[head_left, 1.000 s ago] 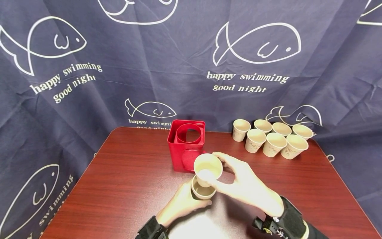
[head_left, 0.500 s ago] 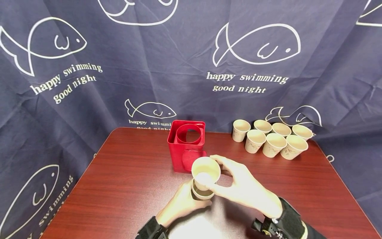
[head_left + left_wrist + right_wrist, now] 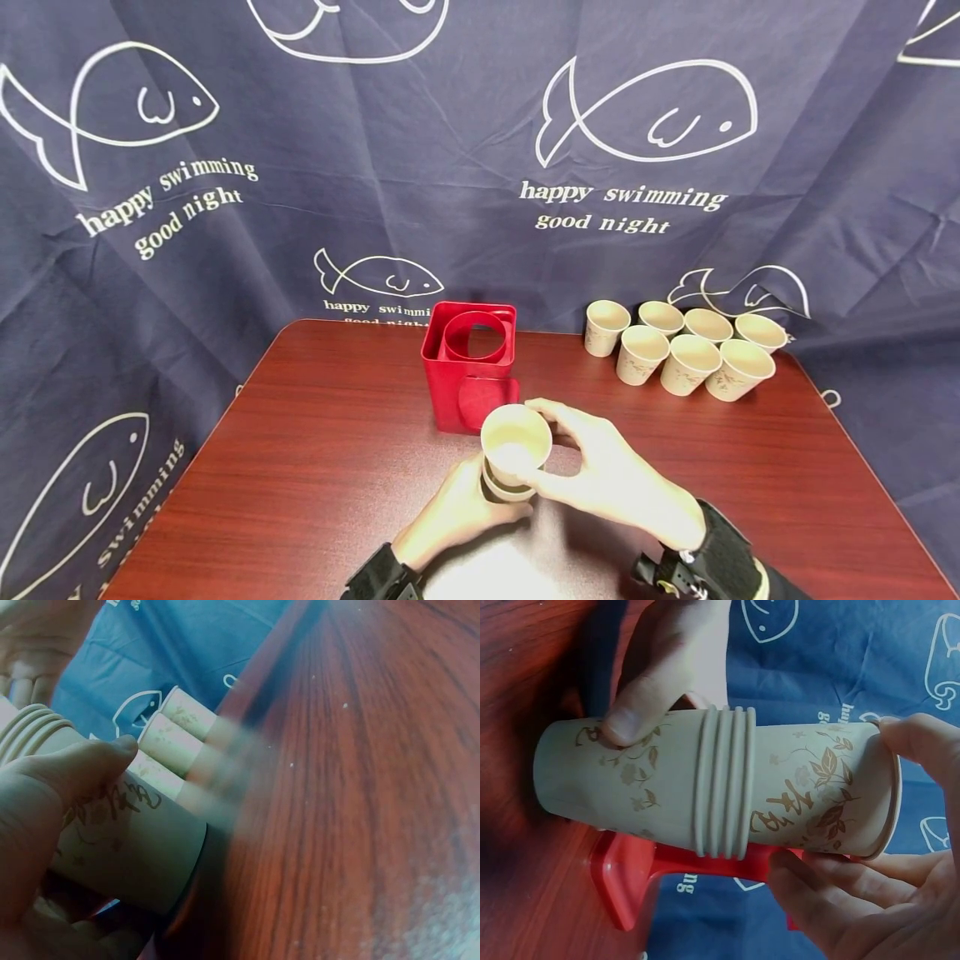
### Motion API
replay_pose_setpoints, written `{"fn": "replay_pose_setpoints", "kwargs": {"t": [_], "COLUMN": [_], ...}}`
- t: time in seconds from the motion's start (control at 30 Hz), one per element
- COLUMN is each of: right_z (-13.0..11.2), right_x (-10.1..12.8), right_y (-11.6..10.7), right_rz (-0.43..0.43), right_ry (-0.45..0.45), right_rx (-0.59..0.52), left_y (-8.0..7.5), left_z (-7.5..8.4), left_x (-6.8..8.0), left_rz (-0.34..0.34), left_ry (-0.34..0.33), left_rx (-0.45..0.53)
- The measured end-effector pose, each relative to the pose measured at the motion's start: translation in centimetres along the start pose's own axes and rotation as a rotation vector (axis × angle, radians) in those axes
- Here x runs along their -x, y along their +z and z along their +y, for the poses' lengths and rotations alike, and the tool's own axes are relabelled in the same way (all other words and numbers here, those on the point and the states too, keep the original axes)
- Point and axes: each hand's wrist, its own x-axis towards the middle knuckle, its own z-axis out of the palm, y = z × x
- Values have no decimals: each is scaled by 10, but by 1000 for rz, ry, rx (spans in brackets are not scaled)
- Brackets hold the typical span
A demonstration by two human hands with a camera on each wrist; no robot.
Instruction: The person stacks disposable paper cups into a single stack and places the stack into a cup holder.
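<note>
My left hand (image 3: 450, 512) grips a nested stack of several paper cups (image 3: 645, 780), its thumb along the side. The cups are cream with brown leaf and flower prints. My right hand (image 3: 611, 471) pinches one more paper cup (image 3: 817, 780) near its rim, thumb on one side and fingers on the other. This cup's lower end is inside the mouth of the stack, while its upper part stands out. In the left wrist view the stack (image 3: 127, 847) shows its rims and printed side close over the table.
A red square holder (image 3: 457, 396) with a round opening on top stands behind the hands. Several upright paper cups (image 3: 690, 364) are grouped at the back right of the brown table (image 3: 322, 442). A blue fish-print curtain (image 3: 465, 150) hangs behind.
My right hand has moved down and slightly left, lowering its cup from above the stack into the stack's mouth. The left hand has stayed in place.
</note>
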Motion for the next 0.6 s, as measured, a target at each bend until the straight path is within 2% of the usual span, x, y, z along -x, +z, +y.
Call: {"fn": "replay_pose_setpoints", "kwargs": {"t": [0.13, 0.6], "right_z": [5, 23], "right_x": [3, 9], "right_y": [1, 13], "right_rz": [-22, -17], "right_ry": [39, 21], "right_rx": [37, 65], "left_y": [0, 0], "left_z": [0, 3], "left_x": [0, 0], "left_rz": [0, 1], "left_ry": [-7, -21], "left_rx": [-8, 17]}}
